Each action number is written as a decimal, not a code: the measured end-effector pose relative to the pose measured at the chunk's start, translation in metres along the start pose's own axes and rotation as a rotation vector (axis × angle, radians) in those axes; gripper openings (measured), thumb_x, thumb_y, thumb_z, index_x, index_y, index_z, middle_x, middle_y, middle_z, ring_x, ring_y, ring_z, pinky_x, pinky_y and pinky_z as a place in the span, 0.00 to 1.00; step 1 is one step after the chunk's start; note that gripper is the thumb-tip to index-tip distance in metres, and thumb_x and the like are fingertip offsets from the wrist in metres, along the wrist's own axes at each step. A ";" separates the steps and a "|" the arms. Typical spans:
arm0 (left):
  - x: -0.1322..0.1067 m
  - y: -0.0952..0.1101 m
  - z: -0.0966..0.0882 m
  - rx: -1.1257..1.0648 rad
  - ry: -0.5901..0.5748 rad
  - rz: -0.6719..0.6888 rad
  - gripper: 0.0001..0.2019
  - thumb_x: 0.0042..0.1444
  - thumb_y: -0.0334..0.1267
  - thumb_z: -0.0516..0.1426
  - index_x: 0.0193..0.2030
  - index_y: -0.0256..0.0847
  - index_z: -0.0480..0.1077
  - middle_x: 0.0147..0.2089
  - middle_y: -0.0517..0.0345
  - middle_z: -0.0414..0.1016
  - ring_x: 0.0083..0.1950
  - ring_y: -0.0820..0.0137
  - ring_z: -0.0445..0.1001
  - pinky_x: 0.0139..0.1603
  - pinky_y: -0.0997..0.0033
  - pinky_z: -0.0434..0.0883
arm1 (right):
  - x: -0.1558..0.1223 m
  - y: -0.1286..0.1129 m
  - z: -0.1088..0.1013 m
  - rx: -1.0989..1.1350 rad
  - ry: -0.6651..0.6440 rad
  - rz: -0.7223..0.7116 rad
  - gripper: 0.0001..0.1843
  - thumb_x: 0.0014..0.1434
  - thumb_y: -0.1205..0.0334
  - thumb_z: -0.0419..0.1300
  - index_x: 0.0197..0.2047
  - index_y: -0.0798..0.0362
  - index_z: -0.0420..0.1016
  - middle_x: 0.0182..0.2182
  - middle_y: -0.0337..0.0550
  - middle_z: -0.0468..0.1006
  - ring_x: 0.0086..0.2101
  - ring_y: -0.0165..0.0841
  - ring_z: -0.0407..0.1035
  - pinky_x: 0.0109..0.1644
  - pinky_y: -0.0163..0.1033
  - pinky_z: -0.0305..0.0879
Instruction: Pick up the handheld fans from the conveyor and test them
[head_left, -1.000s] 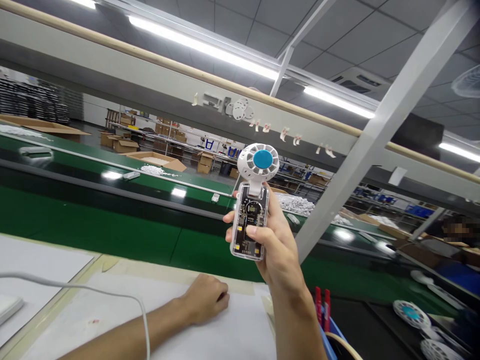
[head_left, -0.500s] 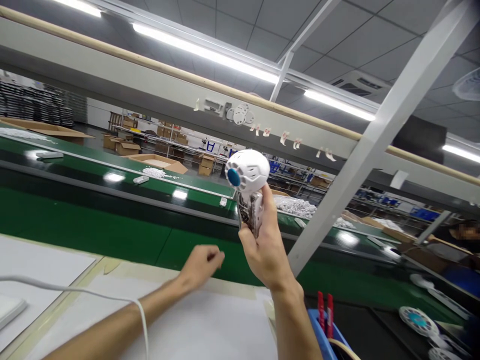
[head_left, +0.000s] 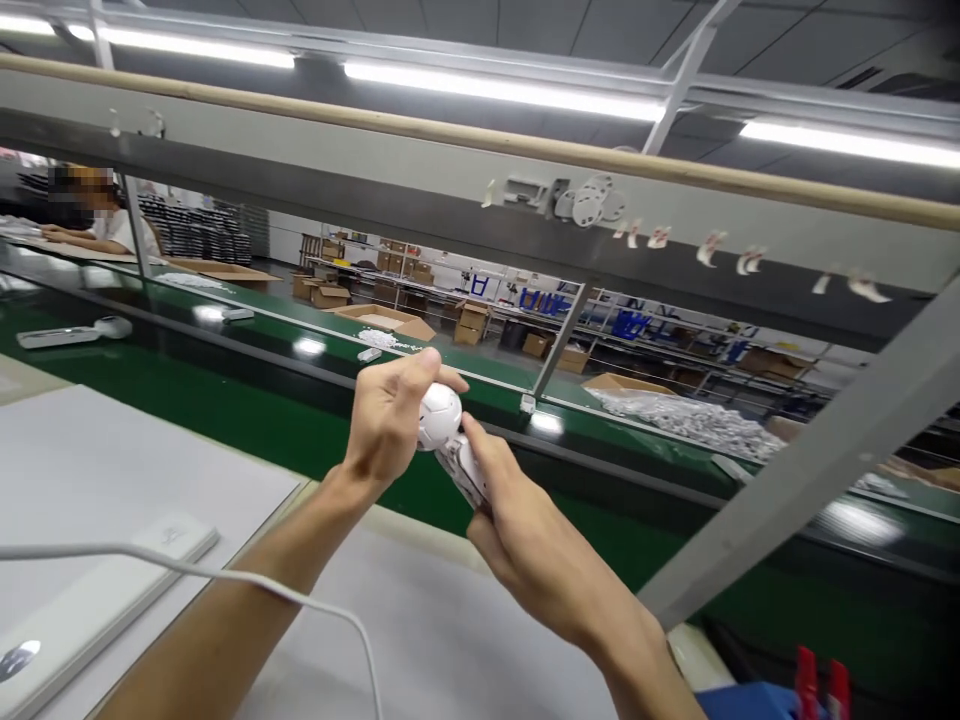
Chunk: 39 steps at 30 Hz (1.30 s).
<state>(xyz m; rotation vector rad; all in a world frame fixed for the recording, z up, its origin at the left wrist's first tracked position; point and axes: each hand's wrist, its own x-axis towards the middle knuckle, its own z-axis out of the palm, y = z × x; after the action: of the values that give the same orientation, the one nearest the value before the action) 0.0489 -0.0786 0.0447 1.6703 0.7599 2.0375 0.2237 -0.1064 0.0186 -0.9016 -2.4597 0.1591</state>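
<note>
A white handheld fan [head_left: 440,414] is held up over the green conveyor between my hands. Its round head is turned so that a smooth white side shows, and the handle below looks open, with inner parts exposed. My left hand [head_left: 385,415] curls its fingers around the head from the left. On the other side, my right hand [head_left: 525,515] is closed around the handle. Both forearms reach across a white-covered worktable [head_left: 420,630].
A white cable [head_left: 262,582] crosses over my left forearm. At left lies a long white device [head_left: 112,610]. The green belt [head_left: 247,420] carries another fan [head_left: 75,332]. A slanted metal post [head_left: 810,450] and a blue bin [head_left: 742,700] with red-handled tools stand right. A co-worker [head_left: 112,225] sits far left.
My left hand has risen from above the table edge and taken hold of the fan's head. The fan has turned and come lower and left in view. The camera has swung left.
</note>
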 end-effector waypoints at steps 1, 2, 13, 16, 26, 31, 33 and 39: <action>0.000 -0.002 0.000 -0.007 0.051 0.010 0.27 0.67 0.50 0.50 0.25 0.36 0.78 0.28 0.53 0.78 0.31 0.68 0.76 0.32 0.71 0.69 | 0.001 -0.003 0.005 -0.013 -0.001 0.007 0.53 0.55 0.77 0.47 0.74 0.34 0.24 0.66 0.48 0.56 0.57 0.46 0.66 0.55 0.54 0.72; 0.001 -0.005 -0.001 -0.021 0.091 0.029 0.28 0.67 0.51 0.50 0.23 0.37 0.77 0.25 0.54 0.77 0.29 0.69 0.75 0.31 0.70 0.69 | 0.002 -0.006 0.009 -0.026 0.004 0.014 0.53 0.55 0.78 0.47 0.74 0.34 0.23 0.66 0.48 0.56 0.57 0.47 0.65 0.54 0.54 0.72; 0.004 -0.010 -0.003 0.034 0.140 0.035 0.27 0.63 0.56 0.55 0.20 0.40 0.77 0.19 0.58 0.73 0.19 0.74 0.68 0.21 0.71 0.61 | 0.005 -0.007 0.019 0.025 0.013 0.020 0.51 0.58 0.76 0.47 0.74 0.38 0.21 0.64 0.49 0.58 0.58 0.42 0.65 0.57 0.49 0.70; 0.006 -0.010 -0.003 0.068 0.135 -0.026 0.28 0.62 0.58 0.55 0.18 0.40 0.76 0.15 0.60 0.70 0.17 0.75 0.65 0.20 0.71 0.60 | 0.004 -0.005 0.019 0.052 -0.029 0.055 0.52 0.58 0.75 0.48 0.74 0.39 0.21 0.66 0.50 0.56 0.56 0.41 0.66 0.56 0.48 0.71; 0.009 -0.011 -0.006 0.191 0.121 -0.115 0.31 0.62 0.59 0.54 0.16 0.40 0.75 0.15 0.60 0.70 0.18 0.75 0.67 0.24 0.72 0.63 | 0.005 0.003 0.026 0.152 -0.055 0.073 0.47 0.63 0.70 0.49 0.75 0.40 0.26 0.72 0.49 0.44 0.66 0.47 0.56 0.61 0.54 0.67; 0.009 -0.010 -0.007 0.216 0.119 -0.112 0.31 0.62 0.59 0.54 0.16 0.40 0.74 0.15 0.60 0.69 0.18 0.75 0.67 0.25 0.72 0.63 | 0.007 0.001 0.030 0.163 -0.036 0.090 0.45 0.64 0.69 0.49 0.75 0.42 0.26 0.72 0.51 0.47 0.64 0.46 0.60 0.61 0.54 0.67; 0.009 -0.009 -0.007 0.211 0.114 -0.106 0.31 0.63 0.58 0.53 0.16 0.40 0.74 0.15 0.60 0.69 0.18 0.75 0.67 0.26 0.72 0.64 | 0.007 -0.001 0.031 0.160 -0.035 0.105 0.45 0.64 0.68 0.48 0.75 0.41 0.26 0.72 0.51 0.45 0.65 0.47 0.58 0.61 0.54 0.67; 0.008 -0.006 -0.009 0.208 0.101 -0.095 0.31 0.64 0.57 0.53 0.16 0.40 0.74 0.14 0.60 0.69 0.20 0.74 0.69 0.28 0.72 0.65 | 0.005 -0.002 0.031 0.158 -0.036 0.101 0.46 0.64 0.69 0.48 0.75 0.40 0.24 0.74 0.47 0.40 0.69 0.48 0.48 0.62 0.53 0.66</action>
<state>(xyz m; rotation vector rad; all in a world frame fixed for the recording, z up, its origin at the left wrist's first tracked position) 0.0383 -0.0705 0.0463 1.6133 1.0982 2.0478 0.2038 -0.1024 -0.0054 -0.9610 -2.3952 0.4026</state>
